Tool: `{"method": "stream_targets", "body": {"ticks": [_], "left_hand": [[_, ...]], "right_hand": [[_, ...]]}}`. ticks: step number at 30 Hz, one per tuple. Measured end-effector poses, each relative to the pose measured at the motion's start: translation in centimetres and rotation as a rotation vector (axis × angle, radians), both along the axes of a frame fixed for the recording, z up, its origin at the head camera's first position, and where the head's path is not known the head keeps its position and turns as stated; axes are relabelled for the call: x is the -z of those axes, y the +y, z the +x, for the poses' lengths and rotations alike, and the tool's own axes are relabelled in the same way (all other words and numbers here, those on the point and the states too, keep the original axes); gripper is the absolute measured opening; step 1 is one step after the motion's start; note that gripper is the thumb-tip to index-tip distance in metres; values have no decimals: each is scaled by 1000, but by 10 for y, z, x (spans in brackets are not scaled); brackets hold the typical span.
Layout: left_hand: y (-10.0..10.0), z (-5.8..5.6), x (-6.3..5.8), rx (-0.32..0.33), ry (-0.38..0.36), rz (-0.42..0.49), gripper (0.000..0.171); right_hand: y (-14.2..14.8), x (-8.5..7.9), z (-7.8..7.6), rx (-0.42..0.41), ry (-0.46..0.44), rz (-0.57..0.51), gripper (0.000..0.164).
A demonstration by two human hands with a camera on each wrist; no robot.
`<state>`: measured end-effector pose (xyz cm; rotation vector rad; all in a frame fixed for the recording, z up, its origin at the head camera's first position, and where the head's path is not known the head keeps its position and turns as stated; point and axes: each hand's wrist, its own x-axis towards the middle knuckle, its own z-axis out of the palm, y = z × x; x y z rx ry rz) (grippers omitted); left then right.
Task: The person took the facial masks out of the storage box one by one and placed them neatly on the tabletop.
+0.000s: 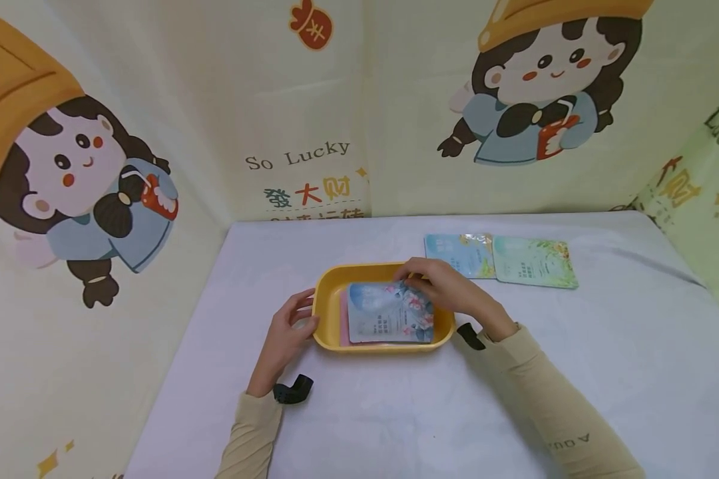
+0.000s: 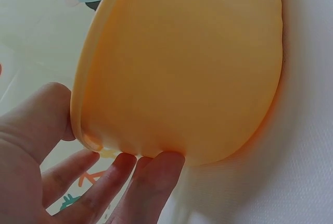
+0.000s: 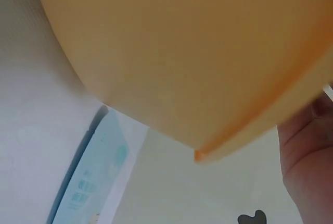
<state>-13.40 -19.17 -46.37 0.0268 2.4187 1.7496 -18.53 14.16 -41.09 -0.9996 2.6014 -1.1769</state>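
A yellow plastic basin (image 1: 329,319) rests on the white-covered table. At its left end my left hand (image 1: 289,329) holds it, the thumb by the rim and the fingertips against the outer wall (image 2: 171,78). Inside lies a flat light-blue packet with pink flowers (image 1: 389,316). My right hand (image 1: 437,283) reaches over the far right side of the basin and pinches that packet's upper right corner. Under the packet, a pink packet (image 1: 344,322) shows along its left edge. In the right wrist view the outer wall (image 3: 171,52) hides most of the hand.
Behind and right of the basin lie a blue packet (image 1: 458,254) and a green floral packet (image 1: 536,261), side by side. A printed cloth (image 1: 395,133) hangs behind the table and along both sides. A black wrist device (image 1: 293,390) sits by the left wrist.
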Motion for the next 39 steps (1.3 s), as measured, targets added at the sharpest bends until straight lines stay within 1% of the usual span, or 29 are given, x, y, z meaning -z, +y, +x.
{"method": "stream_targets", "body": {"ticks": [6,11,14,20,24,26,28,29,30,33,35,39], "left_hand": [[1,2,-2,-15,0,-18,52],[2,1,-3,-5,5,-29,52],[3,0,-3,-16,0,-30,51],[3,1,-1,-45,7,-12,50],[3,1,0,-58,8,-18,49],[3,1,-3,-64,-15,-30,50],[5,5,-13,-64,-32,-41,50],[5,5,-13,-66,-33,-33,50],[5,5,-13,-66,-39,-30,50],[4,4,-9,-64,-16,-13,49],[1,1,1,-69,-8,-3,49],[1,0,2,-79,-22,-24,48]], "right_hand": [[3,-8,-2,-8,5,-22,19],[8,-14,-2,10,-15,-33,21],[12,-17,-2,18,-18,-45,22],[20,-21,-3,16,12,-86,22],[26,-22,-4,35,38,-95,21],[28,-24,-4,45,46,-99,20],[31,-25,-5,55,50,-105,20],[33,-26,-6,64,48,-101,20],[34,-27,-6,71,47,-99,20],[40,-30,-7,95,37,-87,20],[44,-32,-8,101,39,-85,20],[51,-34,-10,106,59,-89,22]]}}
